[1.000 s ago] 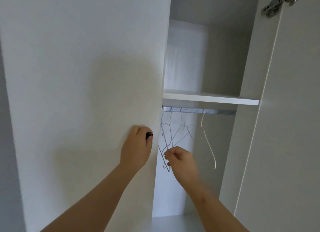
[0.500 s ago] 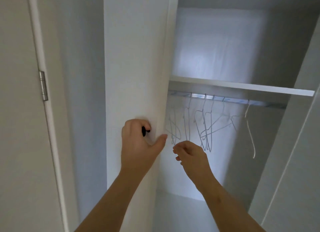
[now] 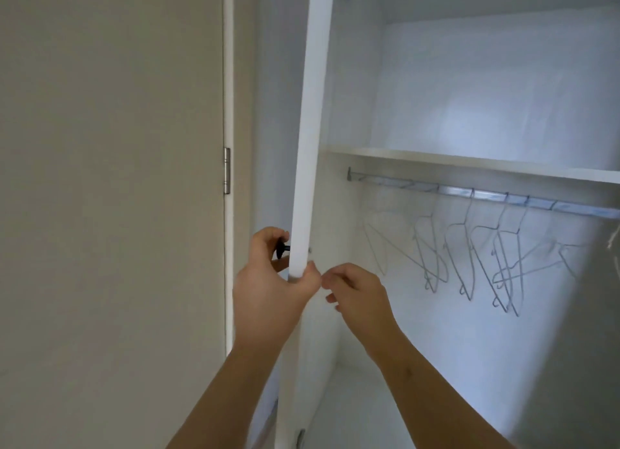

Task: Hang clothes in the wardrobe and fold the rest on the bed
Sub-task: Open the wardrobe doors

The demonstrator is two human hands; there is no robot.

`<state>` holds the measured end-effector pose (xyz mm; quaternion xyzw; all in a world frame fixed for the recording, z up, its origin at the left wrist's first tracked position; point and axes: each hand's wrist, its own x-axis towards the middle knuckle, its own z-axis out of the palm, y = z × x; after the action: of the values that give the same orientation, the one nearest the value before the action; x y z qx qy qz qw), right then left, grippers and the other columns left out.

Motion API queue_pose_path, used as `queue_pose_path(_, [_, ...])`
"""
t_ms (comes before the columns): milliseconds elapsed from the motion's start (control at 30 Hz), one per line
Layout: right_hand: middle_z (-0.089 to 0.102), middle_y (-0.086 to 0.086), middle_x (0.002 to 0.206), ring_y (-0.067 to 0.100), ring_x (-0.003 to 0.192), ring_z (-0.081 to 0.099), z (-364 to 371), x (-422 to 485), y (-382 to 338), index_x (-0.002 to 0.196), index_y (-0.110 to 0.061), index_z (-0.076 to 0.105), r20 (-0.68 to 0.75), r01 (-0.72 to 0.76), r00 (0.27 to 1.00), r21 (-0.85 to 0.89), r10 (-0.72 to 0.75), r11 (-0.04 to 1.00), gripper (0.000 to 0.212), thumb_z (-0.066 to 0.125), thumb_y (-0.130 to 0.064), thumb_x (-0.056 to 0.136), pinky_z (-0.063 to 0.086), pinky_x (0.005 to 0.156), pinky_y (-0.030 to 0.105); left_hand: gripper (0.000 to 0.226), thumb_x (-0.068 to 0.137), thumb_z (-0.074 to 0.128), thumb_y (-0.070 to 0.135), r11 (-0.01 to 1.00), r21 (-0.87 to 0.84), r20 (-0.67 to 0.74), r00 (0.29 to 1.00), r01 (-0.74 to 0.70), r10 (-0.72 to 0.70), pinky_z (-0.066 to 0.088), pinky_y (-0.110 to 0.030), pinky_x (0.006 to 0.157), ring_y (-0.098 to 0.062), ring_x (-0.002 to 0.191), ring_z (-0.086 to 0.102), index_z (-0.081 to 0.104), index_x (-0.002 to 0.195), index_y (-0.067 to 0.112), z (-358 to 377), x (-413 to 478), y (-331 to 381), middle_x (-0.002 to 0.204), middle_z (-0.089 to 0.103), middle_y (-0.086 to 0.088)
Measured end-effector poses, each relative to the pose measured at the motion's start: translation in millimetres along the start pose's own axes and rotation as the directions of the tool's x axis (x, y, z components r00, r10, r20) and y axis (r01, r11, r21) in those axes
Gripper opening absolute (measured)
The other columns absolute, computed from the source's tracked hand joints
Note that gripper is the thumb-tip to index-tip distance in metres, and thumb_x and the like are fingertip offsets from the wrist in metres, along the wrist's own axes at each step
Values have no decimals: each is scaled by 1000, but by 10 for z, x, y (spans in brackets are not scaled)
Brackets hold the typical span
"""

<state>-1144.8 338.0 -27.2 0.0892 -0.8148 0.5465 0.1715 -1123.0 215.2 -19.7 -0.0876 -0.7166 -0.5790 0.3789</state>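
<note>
The white wardrobe door stands edge-on in the middle of the view. My left hand grips it at its edge, fingers curled by the small black knob, thumb wrapped over the inner side. My right hand hovers just right of the door edge with fingers loosely curled and nothing in them. Inside the wardrobe a metal rail runs under a white shelf. Several bare wire hangers hang from the rail. No clothes are in view.
A beige room door with a metal hinge fills the left side. The wardrobe's white back wall and floor are visible, with a dark shadow at the right.
The wardrobe door has swung further open, from broad face to edge-on. My left hand moved with it on the knob. More of the rail and hangers came into view.
</note>
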Motion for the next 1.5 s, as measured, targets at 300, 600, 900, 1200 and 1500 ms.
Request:
queue_pose_path(300, [65, -12, 77, 3, 66, 61, 1041, 126, -262, 75, -27, 63, 10, -3, 1000, 8, 2, 1000, 21, 52, -18, 90, 48, 65, 17, 41, 75, 66, 10, 995, -47, 73, 994, 87, -84, 44, -4, 51, 12, 67, 59, 44, 90, 41, -897, 603, -460, 80, 58, 28])
queue_pose_path(600, [64, -12, 81, 5, 73, 61, 1542, 71, -372, 82, -26, 61, -76, -38, 997, -57, 34, 998, 19, 48, -19, 93, 46, 66, 15, 41, 78, 70, 13, 980, -172, 218, 974, 104, -65, 49, -7, 59, 7, 78, 64, 45, 96, 41, -1175, 796, -732, 89, 57, 29])
queue_pose_path(900, [62, -15, 79, 7, 75, 61, 1663, -87, -408, 76, -35, 55, -157, -79, 986, -101, 62, 992, 24, 47, -22, 94, 45, 66, 13, 45, 70, 79, 20, 988, -138, 202, 979, 69, -40, 39, 5, 53, 27, 68, 52, 46, 99, 30, -1253, 879, -766, 81, 50, 31])
queue_pose_path(1200, [65, -8, 81, 6, 73, 61, 1481, -328, -475, 77, -29, 61, -220, -143, 967, -67, 126, 987, 20, 50, -20, 91, 46, 62, 13, 43, 71, 78, 18, 972, -205, 145, 986, 111, -82, 42, 3, 54, 22, 68, 57, 48, 98, 31, -1285, 861, -826, 83, 52, 33])
queue_pose_path(1500, [65, -5, 84, 3, 68, 60, 1277, -800, -620, 85, -21, 62, -256, -181, 953, -55, 161, 982, 14, 51, -17, 92, 46, 60, 12, 50, 80, 70, 16, 935, -218, 210, 949, 281, -236, 45, -18, 75, -11, 100, 59, 46, 122, 27, -1345, 578, -580, 118, 55, 13])
